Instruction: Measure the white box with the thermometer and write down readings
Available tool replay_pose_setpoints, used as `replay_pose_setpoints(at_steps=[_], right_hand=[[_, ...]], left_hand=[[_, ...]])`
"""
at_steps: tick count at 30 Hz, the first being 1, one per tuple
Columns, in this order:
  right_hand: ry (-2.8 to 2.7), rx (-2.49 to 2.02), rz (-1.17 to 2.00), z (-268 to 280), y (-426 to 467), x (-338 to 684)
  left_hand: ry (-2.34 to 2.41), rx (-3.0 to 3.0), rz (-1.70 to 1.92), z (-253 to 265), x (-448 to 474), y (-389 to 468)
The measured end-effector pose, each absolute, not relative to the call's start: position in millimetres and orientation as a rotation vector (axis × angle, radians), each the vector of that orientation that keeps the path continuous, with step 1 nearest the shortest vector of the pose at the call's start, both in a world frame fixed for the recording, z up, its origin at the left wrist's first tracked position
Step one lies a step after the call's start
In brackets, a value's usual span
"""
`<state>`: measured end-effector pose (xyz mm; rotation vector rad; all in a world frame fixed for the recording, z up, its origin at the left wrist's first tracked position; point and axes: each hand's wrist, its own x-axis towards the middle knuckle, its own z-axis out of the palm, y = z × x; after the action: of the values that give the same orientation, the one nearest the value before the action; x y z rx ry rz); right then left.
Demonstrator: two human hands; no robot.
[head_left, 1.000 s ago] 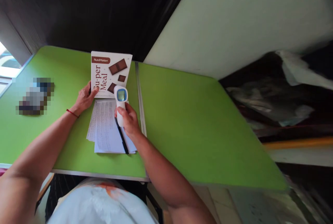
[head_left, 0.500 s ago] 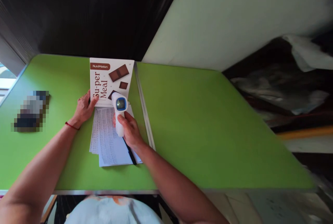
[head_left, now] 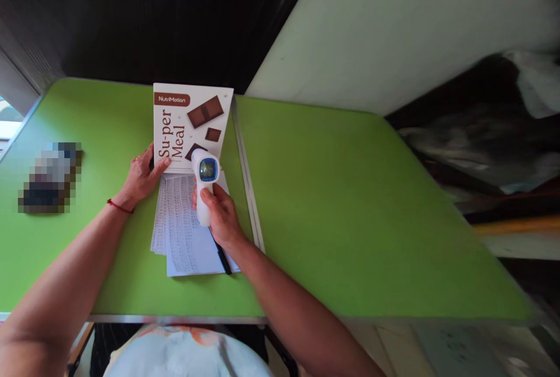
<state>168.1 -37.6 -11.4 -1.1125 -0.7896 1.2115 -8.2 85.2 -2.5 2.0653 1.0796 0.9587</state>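
A white box (head_left: 175,120) printed "NutriMotion Su-per Meal" with brown chocolate pieces stands at the far side of the papers. Its lower left edge is gripped by my left hand (head_left: 143,175), thumb on the front face and fingers behind. My right hand (head_left: 223,213) is wrapped round a white infrared thermometer (head_left: 203,199) with a blue-rimmed screen, held upright close in front of the box's lower right part. What the screen reads is too small to tell. Below lie sheets of written paper (head_left: 184,243), with a black pen (head_left: 223,257) on them, partly hidden by my right hand.
The green table (head_left: 350,219) has a metal seam (head_left: 249,184) running just right of the papers. A pixelated, phone-like object (head_left: 50,178) lies at the left. Behind the table stand a black panel (head_left: 144,21) and a pale wall (head_left: 371,32). Cluttered shelves (head_left: 481,155) are at the right.
The box and thermometer appear slightly higher and further right, mostly along with a small shift of the view. Both hands keep the same hold.
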Motion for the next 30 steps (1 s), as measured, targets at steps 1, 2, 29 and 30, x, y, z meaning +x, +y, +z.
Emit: replay_pose_setpoints(at_steps=[1, 2, 29, 30], right_hand=[[-0.788, -1.113, 1.212, -11.1, -37.9, 167.8], [-0.787, -1.112, 1.212, -10.6, -38.1, 167.4], [-0.798, -1.082, 1.223, -5.0, -38.6, 167.4], [-0.795, -1.079, 1.224, -4.9, -38.6, 167.3]], left_hand=[[1.071, 2.065, 0.974, -2.9, -8.1, 85.6], [1.064, 2.068, 0.988, -3.1, -8.0, 85.8], [1.046, 2.105, 1.015, -2.5, -8.3, 87.4], [1.044, 2.108, 1.011, -2.3, -8.2, 87.4]])
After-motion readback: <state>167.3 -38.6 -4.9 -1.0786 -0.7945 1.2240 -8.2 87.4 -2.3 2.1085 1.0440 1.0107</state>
